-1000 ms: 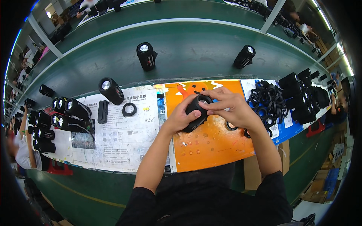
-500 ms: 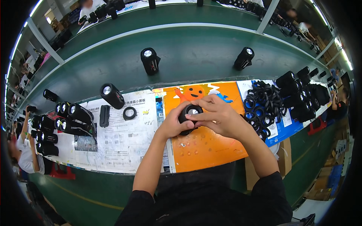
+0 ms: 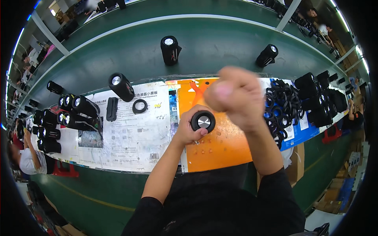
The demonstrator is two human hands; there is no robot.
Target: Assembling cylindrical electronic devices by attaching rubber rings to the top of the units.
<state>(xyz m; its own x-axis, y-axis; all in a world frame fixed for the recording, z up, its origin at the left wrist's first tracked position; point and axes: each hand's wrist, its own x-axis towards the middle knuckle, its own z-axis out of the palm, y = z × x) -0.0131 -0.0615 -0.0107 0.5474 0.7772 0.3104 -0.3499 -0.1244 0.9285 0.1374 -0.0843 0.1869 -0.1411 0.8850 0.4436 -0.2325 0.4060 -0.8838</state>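
Observation:
My left hand (image 3: 186, 129) is wrapped round a black cylindrical speaker (image 3: 204, 121), held upright over the orange part of the mat. Its silver round end faces up inside a black rim, and my left thumb lies against that rim. Raised to the right of the speaker, my right hand (image 3: 238, 98) is a closed fist, blurred by motion and apart from the speaker. I see nothing in the fist. A loose black ring (image 3: 139, 106) and a long black part (image 3: 112, 109) lie to the left on the white sheet (image 3: 130, 145).
A heap of black rings (image 3: 281, 106) lies at right, beside several black speakers (image 3: 315, 96). More speakers (image 3: 80, 108) are grouped at left. Single speakers stand at the sheet's back edge (image 3: 121, 86) and on the green surface beyond (image 3: 170, 51). A co-worker (image 3: 31, 155) sits at far left.
My right hand has left the speaker's top, risen and closed into a fist. The left hand still grips the speaker, whose silver end now shows fully. The whole view has shifted slightly.

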